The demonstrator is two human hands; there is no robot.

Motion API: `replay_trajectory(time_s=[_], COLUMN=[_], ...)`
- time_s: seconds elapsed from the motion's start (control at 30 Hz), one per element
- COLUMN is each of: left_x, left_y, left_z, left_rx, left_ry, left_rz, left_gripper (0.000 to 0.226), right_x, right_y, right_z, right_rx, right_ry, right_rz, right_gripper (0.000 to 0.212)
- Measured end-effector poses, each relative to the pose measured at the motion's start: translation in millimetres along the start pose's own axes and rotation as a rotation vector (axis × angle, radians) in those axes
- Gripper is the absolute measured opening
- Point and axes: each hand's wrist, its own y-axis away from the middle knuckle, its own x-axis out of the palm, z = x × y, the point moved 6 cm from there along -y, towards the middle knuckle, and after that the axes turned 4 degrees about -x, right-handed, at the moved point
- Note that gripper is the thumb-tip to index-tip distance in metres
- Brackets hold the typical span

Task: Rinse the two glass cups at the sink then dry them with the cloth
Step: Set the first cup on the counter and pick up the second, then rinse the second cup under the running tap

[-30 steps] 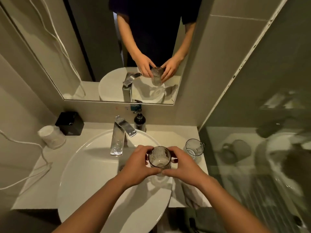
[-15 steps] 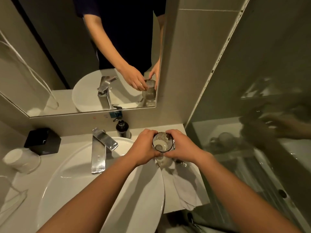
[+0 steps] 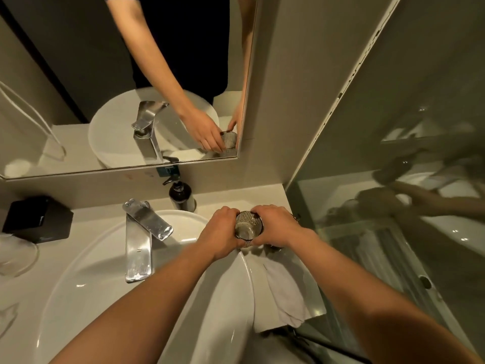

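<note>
**Entry: two glass cups, rinse and dry, task under way.**

**Hazards, nearest first**
1. Cloth (image 3: pixel 284 292): lying folded on the counter (image 3: pixel 249 202) just right of the sink (image 3: pixel 105 258). Its near corner appears to be hanging past the front edge, so a careless tug is likely pulling it off.
2. Ribbed glass cup (image 3: pixel 248 228): being held above the counter at the sink's right rim, over the cloth's far end. The left hand (image 3: pixel 220 232) and the right hand (image 3: pixel 278 227) are both curling round its sides. If the glass is wet, a slackening hold is risking a slip onto the hard rim or counter, chipping or breaking it.
3. Second glass cup: not plainly showing. It is probably sitting hidden behind the right hand, where a lowering wrist or the held cup could be knocking it.

**Containers, nearest first**
1. Ribbed glass cup: mouth facing up towards the camera and looking empty. Leftover drops cannot be told.
2. Sink: showing no standing water, and no stream is showing from the tap (image 3: pixel 143 232).
3. Pale cup (image 3: pixel 15 254) at the left edge: contents unreadable.
4. Black box (image 3: pixel 39 219): sitting closed, hiding its contents.
5. Dark pump bottle (image 3: pixel 181 197) by the wall: opaque, fill level not showing.
</note>
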Motion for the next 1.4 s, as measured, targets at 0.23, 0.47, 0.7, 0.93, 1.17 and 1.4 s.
replay_trajectory(time_s=[0.23, 0.47, 0.7, 0.93, 1.17, 1.4], left_x=[9, 9, -8, 12, 40, 44], left_y=[-7, -6, -4, -18, -34, -40], left_z=[9, 9, -26, -86, -91, -93], left_rx=[-0.005, -0.008, 0.097, 0.204, 0.182, 0.175], left_ry=[-0.047, -0.081, -0.111, -0.287, -0.363, -0.266], left_rz=[0.006, 0.049, 0.052, 0.131, 0.150, 0.128], left_gripper=[0.065, 0.070, 0.104, 0.095, 0.084, 0.080], right_x=[6, 8, -38, -38, -15, -16], right_y=[-8, -8, 26, 52, 43, 43], right_z=[3, 4, -22, -64, -75, -83], right_rx=[-0.028, -0.043, 0.001, 0.103, 0.099, 0.137], right_ry=[0.100, 0.122, 0.099, 0.161, 0.159, 0.073], right_rz=[0.020, 0.058, -0.029, -0.017, -0.019, -0.069], right_gripper=[0.072, 0.071, 0.114, 0.109, 0.080, 0.078])
